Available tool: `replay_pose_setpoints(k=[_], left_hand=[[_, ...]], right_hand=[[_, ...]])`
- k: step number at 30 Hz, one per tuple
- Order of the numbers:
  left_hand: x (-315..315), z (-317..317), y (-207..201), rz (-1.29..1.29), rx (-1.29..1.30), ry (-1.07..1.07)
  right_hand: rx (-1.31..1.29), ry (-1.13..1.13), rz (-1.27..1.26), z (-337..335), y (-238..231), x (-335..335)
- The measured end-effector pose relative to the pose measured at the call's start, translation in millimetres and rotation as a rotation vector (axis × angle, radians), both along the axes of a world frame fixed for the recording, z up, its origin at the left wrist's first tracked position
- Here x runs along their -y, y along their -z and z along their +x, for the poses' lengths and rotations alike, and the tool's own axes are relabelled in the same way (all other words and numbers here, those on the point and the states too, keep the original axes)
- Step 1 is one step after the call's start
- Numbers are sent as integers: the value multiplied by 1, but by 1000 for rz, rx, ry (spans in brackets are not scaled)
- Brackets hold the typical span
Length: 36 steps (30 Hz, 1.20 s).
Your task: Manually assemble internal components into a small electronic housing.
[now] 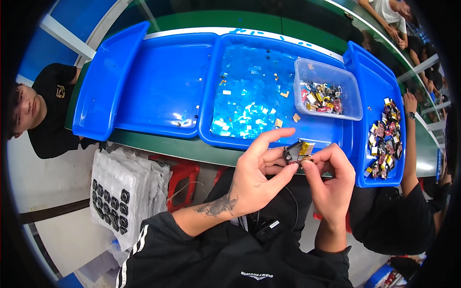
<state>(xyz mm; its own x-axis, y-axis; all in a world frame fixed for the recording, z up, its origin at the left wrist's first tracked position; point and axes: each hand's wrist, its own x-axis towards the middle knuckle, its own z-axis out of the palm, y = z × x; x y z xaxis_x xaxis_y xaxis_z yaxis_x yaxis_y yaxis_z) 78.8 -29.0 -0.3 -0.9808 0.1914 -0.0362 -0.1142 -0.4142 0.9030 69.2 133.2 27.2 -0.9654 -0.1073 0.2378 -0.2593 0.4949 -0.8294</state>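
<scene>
My left hand holds a small black electronic device between thumb and fingers, its index finger stretched out above. A gold-and-silver battery pack stands up from the device's right side. Thumb and forefinger of my right hand pinch the device's lower right edge, where a bit of red circuit board shows; the exact part between those fingertips is hidden. Both hands are in front of a blue tray covered with small clear-blue film pieces and a few tan pads.
A clear plastic tub of small electronic parts stands in the tray. At right, another blue tray holds many similar parts. Leftward are a blue tray and a tilted one. Bagged black parts stand below. Other people sit nearby.
</scene>
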Motion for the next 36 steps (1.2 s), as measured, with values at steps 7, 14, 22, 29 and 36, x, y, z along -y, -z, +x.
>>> replay_pose_setpoints(k=[7, 14, 22, 29, 36], left_hand=[[-4, 0, 0, 78, 99, -28], [-5, 0, 3, 84, 86, -63], [1, -9, -7, 269, 205, -16], [58, -73, -52, 62, 204, -36], [67, -253, -47, -262, 33, -50]], right_hand=[[194, 66, -306, 8, 13, 9], [82, 72, -259, 4, 18, 18], [184, 82, -383, 4, 6, 16], [32, -18, -418, 27, -8, -25], [-127, 363, -198, 51, -21, -99]])
